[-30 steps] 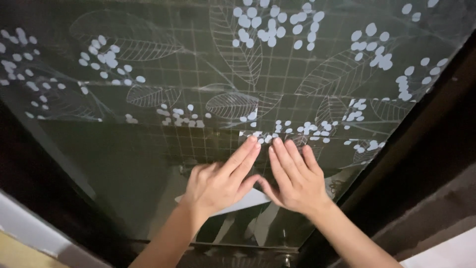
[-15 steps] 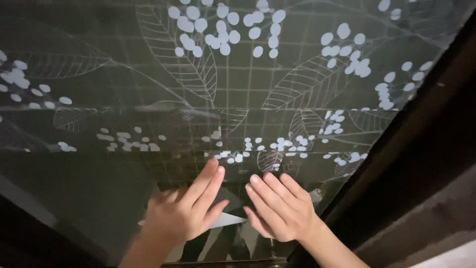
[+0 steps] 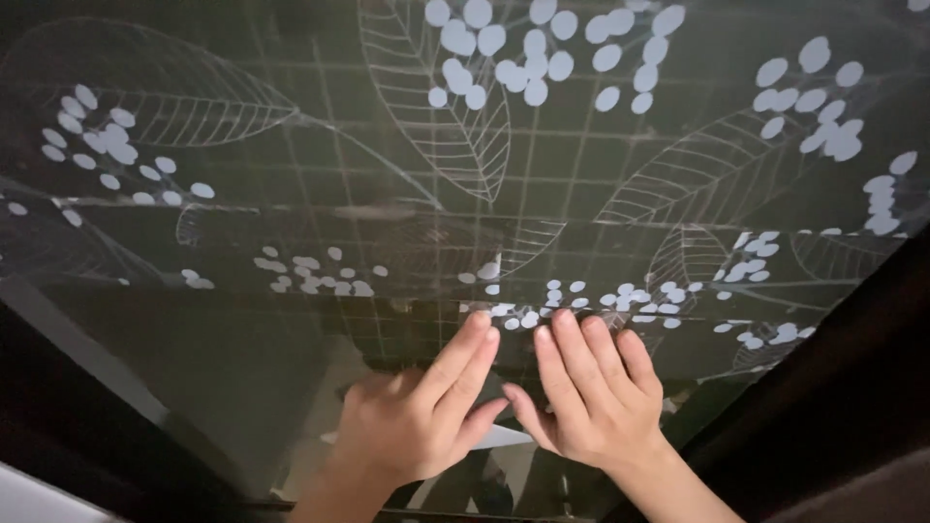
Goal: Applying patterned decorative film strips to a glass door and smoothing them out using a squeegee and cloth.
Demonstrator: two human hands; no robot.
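Two hands lie side by side on the film [image 3: 465, 194], low on the pane. Your left hand [image 3: 417, 416] presses with two fingers stretched forward and the rest curled under; your right hand [image 3: 591, 392] lies flat, fingers spread a little. Neither hand grasps anything: both are open against the surface, thumbs nearly touching.

The film is a dark translucent sheet printed with white leaves and clusters of white dots over a faint grid. It covers almost the whole view, and your fingertips rest just below a band of dots [image 3: 542, 300]. A horizontal crease or seam [image 3: 320, 208] runs across the sheet above your hands. The dark frame [image 3: 823, 387] runs slantwise along the right edge, close to your right wrist.

The step in hand looks like pressing the sheet flat against the glass at its lower part. The next move, by my judgement, calls for even pressure through flat fingers, sliding outward from where your hands meet, so that no fold or bubble is trapped. Whether the lower edge is stuck down cannot be told.
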